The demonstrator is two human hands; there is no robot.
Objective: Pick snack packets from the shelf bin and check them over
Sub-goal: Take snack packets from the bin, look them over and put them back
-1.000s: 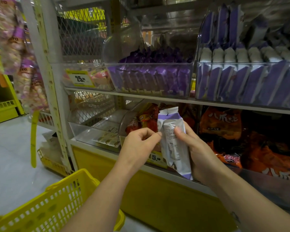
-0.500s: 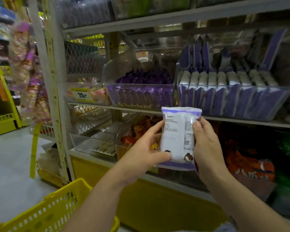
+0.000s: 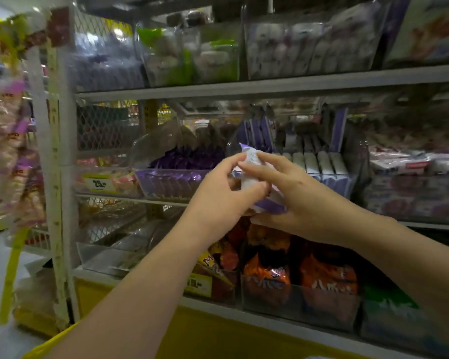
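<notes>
**Position.** Snack packet (image 3: 252, 161) is clear of the shelf and held in front of the mid tier.

**Hands.** Both are together on the packet.
- L hand (image 3: 224, 195) pinches one long edge btwn thumb and fingers.
- R hand (image 3: 298, 200) grips the opposite side, w/ fingers laid over the top face.

**Axis.** The long axis is tilted: upper end toward the shelf, purple lower end at the R palm.

**Key relation.** The shelf bin (image 3: 335, 181) of matching white-purple packs lies just behind and to the right. R hand is nearer it.

**Surroundings.**
- Purple-pack bin (image 3: 171, 182) is beside the L hand.
- Orange bags (image 3: 270, 278) are below.
- Yellow basket (image 3: 49, 343) is low, on the L side.

**Obstructions.** The bin's front wall probably stands btwn packet and stock, but blur prevents confirmation.
</notes>
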